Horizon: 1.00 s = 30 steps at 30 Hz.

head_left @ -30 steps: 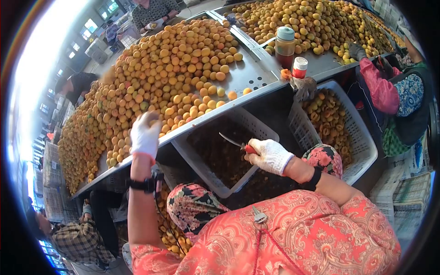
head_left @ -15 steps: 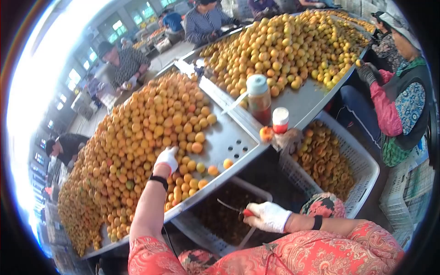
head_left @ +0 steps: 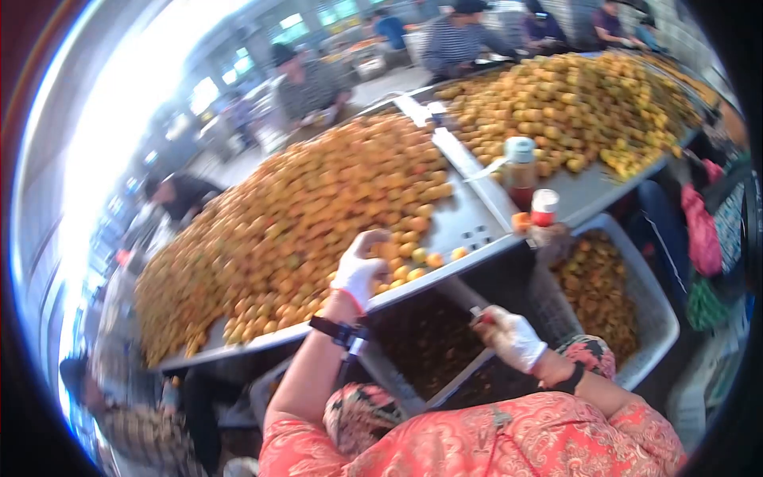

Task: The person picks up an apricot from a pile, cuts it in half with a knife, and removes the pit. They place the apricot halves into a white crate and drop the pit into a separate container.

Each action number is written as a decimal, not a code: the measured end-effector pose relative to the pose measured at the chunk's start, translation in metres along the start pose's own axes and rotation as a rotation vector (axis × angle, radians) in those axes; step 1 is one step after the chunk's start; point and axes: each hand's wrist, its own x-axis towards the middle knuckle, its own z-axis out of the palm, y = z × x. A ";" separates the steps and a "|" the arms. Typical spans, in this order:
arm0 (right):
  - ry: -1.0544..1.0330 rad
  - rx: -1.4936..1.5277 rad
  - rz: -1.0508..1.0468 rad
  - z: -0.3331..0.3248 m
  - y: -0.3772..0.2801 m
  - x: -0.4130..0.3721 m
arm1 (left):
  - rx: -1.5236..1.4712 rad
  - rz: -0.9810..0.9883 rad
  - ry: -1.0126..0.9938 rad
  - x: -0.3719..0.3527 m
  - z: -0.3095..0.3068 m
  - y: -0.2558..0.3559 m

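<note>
My left hand (head_left: 362,272), in a white glove with bare fingertips, is over the near edge of the metal table. Its fingers are curled round an orange apricot (head_left: 386,251), partly hidden and blurred. A large heap of apricots (head_left: 302,199) lies just beyond it. My right hand (head_left: 513,338), gloved too, is closed round the red handle of a small knife (head_left: 482,315), held above a dark-filled crate (head_left: 429,342) below the table edge. The knife's blade is too blurred to make out.
A metal divider (head_left: 477,179) splits the table, with a second apricot heap (head_left: 572,111) beyond. On the edge stand a jar (head_left: 520,175) and a red bottle with a white cap (head_left: 544,208). A grey crate (head_left: 660,350) of cut apricots is at right. Several people sit around.
My left hand has drawn back from the heap toward the table edge, fingers now curled. My right hand keeps the knife, now turned more upward. The whole view has shifted.
</note>
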 end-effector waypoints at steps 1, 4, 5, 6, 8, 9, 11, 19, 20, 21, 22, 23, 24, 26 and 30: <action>-0.004 0.104 -0.003 0.003 -0.014 -0.003 | -0.108 0.011 -0.017 -0.026 0.003 0.004; -0.035 0.313 0.026 0.012 -0.043 -0.017 | -0.425 0.024 -0.046 -0.099 0.010 0.010; -0.063 0.398 0.008 0.018 -0.060 -0.023 | -0.459 0.019 -0.082 -0.123 0.008 0.010; -0.100 0.430 -0.010 0.025 -0.061 -0.025 | -0.487 0.035 -0.037 -0.146 0.012 0.011; -0.159 0.374 -0.059 0.036 -0.089 -0.038 | -0.512 0.086 -0.002 -0.180 0.013 0.009; -0.194 0.292 -0.103 0.041 -0.091 -0.040 | -0.534 0.100 0.036 -0.193 0.016 0.012; -0.228 0.163 -0.144 0.052 -0.120 -0.049 | -0.461 0.125 0.146 -0.209 0.022 0.025; -0.178 -0.103 -0.321 0.063 -0.156 -0.073 | -0.461 0.239 0.072 -0.231 0.039 0.036; -0.200 -0.082 -0.295 0.063 -0.157 -0.074 | -0.464 0.236 0.061 -0.231 0.040 0.037; -0.224 -0.060 -0.270 0.063 -0.157 -0.076 | -0.422 0.243 0.068 -0.232 0.040 0.037; -0.219 -0.062 -0.267 0.063 -0.157 -0.078 | -0.380 0.250 0.078 -0.233 0.041 0.037; -0.227 -0.042 -0.273 0.064 -0.156 -0.078 | -0.407 0.239 0.071 -0.233 0.042 0.039; -0.237 -0.022 -0.281 0.064 -0.156 -0.078 | -0.409 0.239 0.067 -0.233 0.042 0.040; -0.256 -0.035 -0.253 0.062 -0.160 -0.077 | -0.386 0.220 0.090 -0.232 0.043 0.041; -0.280 0.037 -0.231 0.063 -0.152 -0.073 | -0.351 0.228 0.117 -0.229 0.048 0.040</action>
